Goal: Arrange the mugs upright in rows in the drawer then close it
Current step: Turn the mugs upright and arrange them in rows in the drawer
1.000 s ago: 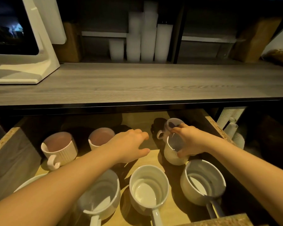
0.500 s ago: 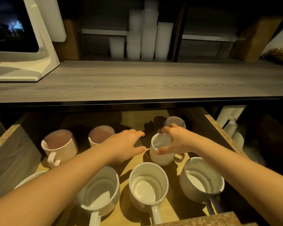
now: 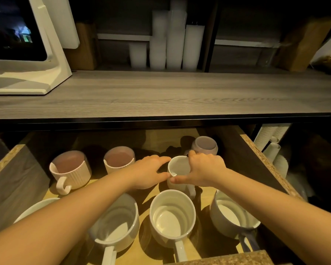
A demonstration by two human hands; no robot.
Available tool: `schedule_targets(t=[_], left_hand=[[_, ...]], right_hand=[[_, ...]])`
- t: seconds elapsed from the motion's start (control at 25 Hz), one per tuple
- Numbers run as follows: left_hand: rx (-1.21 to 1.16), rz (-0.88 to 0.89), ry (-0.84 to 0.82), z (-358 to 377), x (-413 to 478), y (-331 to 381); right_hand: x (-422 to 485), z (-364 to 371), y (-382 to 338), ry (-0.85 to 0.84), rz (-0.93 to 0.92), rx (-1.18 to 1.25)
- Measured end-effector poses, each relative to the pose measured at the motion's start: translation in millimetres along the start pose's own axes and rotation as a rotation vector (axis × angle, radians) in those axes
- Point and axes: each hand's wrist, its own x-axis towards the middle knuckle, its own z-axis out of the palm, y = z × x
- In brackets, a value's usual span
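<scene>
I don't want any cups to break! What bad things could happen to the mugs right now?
1. The right hand pinches the white mug by its rim, so the grip may slip and the mug could drop.
2. The lilac mug stands close behind that hand; a knuckle or the white mug might knock it.
3. The front row mugs sit tightly packed, so a bump may chip one.
</scene>
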Motion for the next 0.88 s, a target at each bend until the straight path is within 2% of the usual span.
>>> schedule_targets(t=[0.16,0.28,0.44,0.56,0.68,0.88], left_hand=[[0.312,-0.054,0.104,-16,-4,-8],[0.432,-0.224,0.167,-27,-8,-27],[0.255,-0.326,0.125,-36,-18,-59],[0.145,-0.335,0.113,-37,-20,-69],[0.141,-0.318,0.157,-38,-18,-69],[0.132,-0.312,0.173,-38,-19,-73]], right_hand=[[2,-11,10,-0.222,-0.128,0.173],[7,-14,9,-0.245,-0.195,0.150],[15,-17,-2,-0.214,-0.214,0.105],[21,-19,-12,-0.152,-0.171,0.189],[34,-22,-23,-0.135,-0.133,0.293],[53,-19,-44,-0.140,-0.139,0.289]])
